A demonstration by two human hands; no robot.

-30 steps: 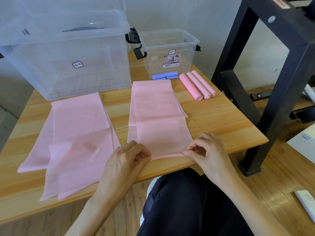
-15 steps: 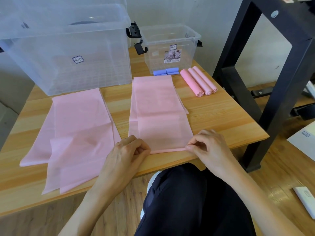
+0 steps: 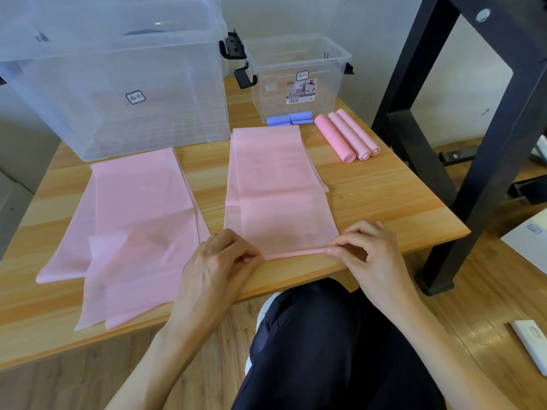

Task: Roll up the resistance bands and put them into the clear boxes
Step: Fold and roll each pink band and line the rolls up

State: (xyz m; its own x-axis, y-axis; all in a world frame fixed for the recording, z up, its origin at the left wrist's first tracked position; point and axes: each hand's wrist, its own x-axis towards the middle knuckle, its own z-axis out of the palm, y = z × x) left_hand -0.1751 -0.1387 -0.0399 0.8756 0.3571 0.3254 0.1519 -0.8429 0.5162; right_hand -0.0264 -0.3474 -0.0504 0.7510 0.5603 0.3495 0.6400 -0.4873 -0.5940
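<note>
Head view: a pink resistance band lies flat down the middle of the wooden desk, its near end turned into a thin roll close to the desk's front edge. The left hand pinches the left end of this roll with curled fingers; the right hand pinches the right end between thumb and fingertips. To the left, a second pink band lies spread out and partly folded over itself, its near end overhanging the desk edge. At the far side stand a large clear box and, to its right, a small clear box with black latches. Two blue rolled bands lie just in front of the small box, and three pink rolled bands lie side by side to their right.
</note>
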